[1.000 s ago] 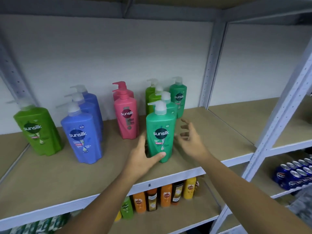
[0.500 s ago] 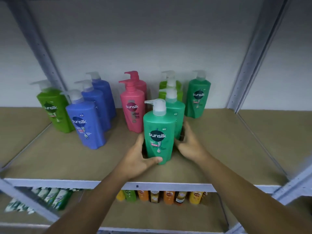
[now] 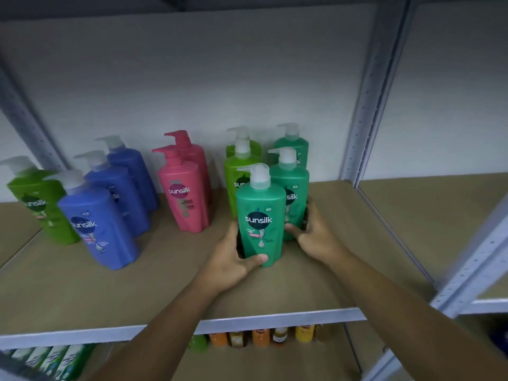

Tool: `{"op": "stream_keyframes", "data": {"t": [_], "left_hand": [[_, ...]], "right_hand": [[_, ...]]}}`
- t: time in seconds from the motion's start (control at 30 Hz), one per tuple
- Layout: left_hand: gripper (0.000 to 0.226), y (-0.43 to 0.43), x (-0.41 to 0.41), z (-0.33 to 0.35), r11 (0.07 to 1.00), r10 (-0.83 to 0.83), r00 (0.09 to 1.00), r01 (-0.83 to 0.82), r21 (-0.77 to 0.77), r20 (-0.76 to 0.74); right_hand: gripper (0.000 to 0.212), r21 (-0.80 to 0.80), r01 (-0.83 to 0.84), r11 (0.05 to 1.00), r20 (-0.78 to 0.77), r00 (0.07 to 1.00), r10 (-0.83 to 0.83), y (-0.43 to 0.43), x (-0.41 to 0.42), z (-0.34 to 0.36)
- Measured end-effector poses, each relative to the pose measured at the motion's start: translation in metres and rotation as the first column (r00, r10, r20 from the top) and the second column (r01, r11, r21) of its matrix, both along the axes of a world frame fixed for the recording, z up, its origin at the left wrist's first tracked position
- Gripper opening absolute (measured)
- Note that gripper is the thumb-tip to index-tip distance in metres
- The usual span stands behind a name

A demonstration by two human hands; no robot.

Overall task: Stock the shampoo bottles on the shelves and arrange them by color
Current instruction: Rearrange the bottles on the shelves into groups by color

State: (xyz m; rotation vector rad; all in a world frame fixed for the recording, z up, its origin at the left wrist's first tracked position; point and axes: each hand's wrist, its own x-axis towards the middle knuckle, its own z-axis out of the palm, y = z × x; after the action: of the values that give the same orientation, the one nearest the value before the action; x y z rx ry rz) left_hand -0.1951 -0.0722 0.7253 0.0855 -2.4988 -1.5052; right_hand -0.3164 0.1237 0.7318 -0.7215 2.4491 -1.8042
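A teal-green pump shampoo bottle [image 3: 261, 215] stands upright at the front of the tan shelf [image 3: 165, 284]. My left hand [image 3: 233, 259] grips its lower left side, thumb across the front. My right hand [image 3: 313, 232] curls round the second teal bottle [image 3: 292, 199] just behind it. A third teal bottle [image 3: 292, 145] stands at the back. Two lime-green bottles [image 3: 237, 171] are left of the teal row, then two pink bottles [image 3: 184, 199], three blue bottles [image 3: 96, 226], and one lime-green bottle [image 3: 41, 207] at far left.
A grey metal upright [image 3: 368, 105] divides this bay from a bare shelf on the right [image 3: 439, 215]. The lower shelf holds small orange and yellow bottles [image 3: 261, 336] and green-white packs [image 3: 55, 358]. Bare shelf board lies in front of the bottles.
The camera moved closer and shifted right. My right hand went from open in the air to curled round the second teal bottle. My left hand kept its grip on the front bottle.
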Motion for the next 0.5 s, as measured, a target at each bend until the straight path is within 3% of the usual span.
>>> {"op": "stream_keyframes", "data": {"t": [0.5], "left_hand": [[0.080,0.029,-0.053,-0.005,0.999,0.022,0.996,-0.024,-0.023,-0.082]], "right_hand": [[0.053,0.013,0.070,0.997,-0.004,0.998,-0.070,0.014,-0.056,0.003]]}}
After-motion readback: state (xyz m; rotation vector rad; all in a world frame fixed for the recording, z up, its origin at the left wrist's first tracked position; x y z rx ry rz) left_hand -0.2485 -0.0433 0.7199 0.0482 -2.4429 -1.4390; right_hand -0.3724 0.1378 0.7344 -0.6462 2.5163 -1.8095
